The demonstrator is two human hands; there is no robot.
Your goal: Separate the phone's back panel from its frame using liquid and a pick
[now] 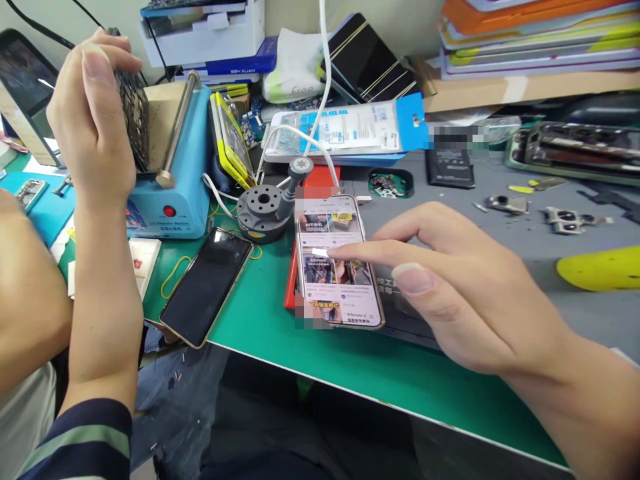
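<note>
I see the right hand, mid frame, forefinger stretched onto the lit phone (other fingers loosely spread), browsing its screen, which I judge wants only light touches, while the left hand, upper left, clamps a dark board.

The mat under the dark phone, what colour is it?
The mat is green; head view shows it best.

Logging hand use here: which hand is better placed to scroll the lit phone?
Right, probably. The right hand has its index fingertip on the lit phone, while the left hand is raised away, gripping a dark perforated plate.
</note>
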